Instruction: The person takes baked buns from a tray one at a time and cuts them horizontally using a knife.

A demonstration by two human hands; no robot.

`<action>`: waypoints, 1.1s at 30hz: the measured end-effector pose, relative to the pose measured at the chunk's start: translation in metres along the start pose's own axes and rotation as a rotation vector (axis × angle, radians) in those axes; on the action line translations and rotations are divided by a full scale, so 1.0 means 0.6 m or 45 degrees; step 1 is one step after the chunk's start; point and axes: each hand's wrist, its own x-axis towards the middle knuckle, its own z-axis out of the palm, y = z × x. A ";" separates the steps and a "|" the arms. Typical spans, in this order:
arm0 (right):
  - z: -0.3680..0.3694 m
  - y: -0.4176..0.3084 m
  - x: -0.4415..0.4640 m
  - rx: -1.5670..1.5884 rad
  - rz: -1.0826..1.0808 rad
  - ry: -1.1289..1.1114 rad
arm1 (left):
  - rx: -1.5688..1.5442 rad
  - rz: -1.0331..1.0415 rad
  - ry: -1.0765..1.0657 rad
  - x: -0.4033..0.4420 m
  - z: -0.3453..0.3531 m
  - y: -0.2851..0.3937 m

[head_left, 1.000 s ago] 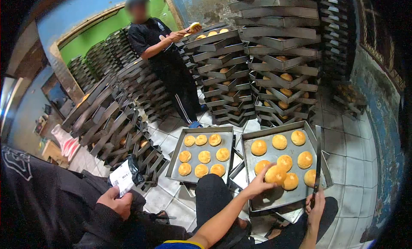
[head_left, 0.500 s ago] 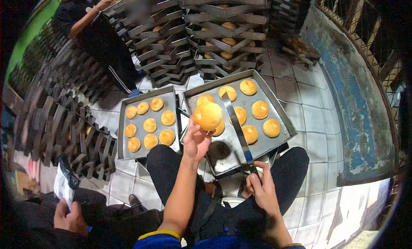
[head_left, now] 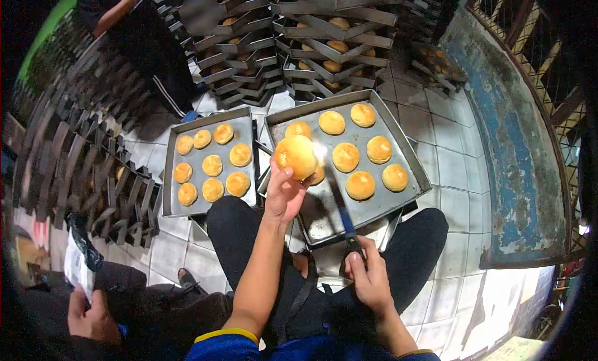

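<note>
My left hand (head_left: pixel 285 190) holds up a round golden bun (head_left: pixel 296 157) above the right baking tray (head_left: pixel 403 146). In my right hand (head_left: pixel 370 275) is the handle of a long-bladed knife (head_left: pixel 344 219). Its blade points away from me, with the far end close to the bun's right side; whether they touch I cannot tell. Several buns, such as this one (head_left: pixel 360 185), lie in the right tray, and the held bun partly covers some of them. To its left, a second tray (head_left: pixel 167 183) carries several smaller buns (head_left: pixel 212 166).
Tall stacks of metal trays (head_left: pixel 336 34) with buns inside stand behind, and more stacks (head_left: pixel 81 168) fill the left. A person (head_left: pixel 146 50) stands at the back left. Another person's hand (head_left: pixel 93 317) holds a white-and-black packet (head_left: pixel 80 261). A worn blue wall (head_left: pixel 498 149) runs along the right.
The knife blade has swung left, from beside the bun toward its right edge. My right hand has shifted slightly left and down. The bun stays in my left hand, slightly lower.
</note>
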 end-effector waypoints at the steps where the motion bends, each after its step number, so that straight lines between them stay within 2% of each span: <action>1: 0.002 0.008 -0.003 0.093 0.032 0.052 | 0.064 -0.005 0.024 -0.001 -0.002 0.001; 4: -0.013 -0.009 0.005 0.081 0.143 0.019 | 0.107 -0.028 0.016 -0.002 0.000 0.003; 7: -0.019 -0.011 0.008 0.069 0.110 0.000 | 0.112 -0.047 -0.077 0.007 -0.010 0.000; 11: -0.019 -0.012 0.010 -0.076 0.056 -0.046 | -0.087 -0.102 -0.122 -0.003 0.000 0.004; 12: -0.021 -0.033 0.008 -0.151 0.147 -0.090 | -0.127 -0.086 -0.144 0.002 0.010 0.006; 18: -0.002 -0.046 -0.001 -0.168 0.037 -0.149 | -0.058 -0.116 -0.093 0.002 -0.013 0.003; 24: -0.012 -0.064 -0.009 -0.183 0.054 -0.070 | -0.004 -0.014 -0.102 0.003 0.011 0.005; 33: -0.007 -0.072 -0.010 -0.206 0.092 -0.100 | 0.061 -0.035 -0.063 0.004 0.000 -0.001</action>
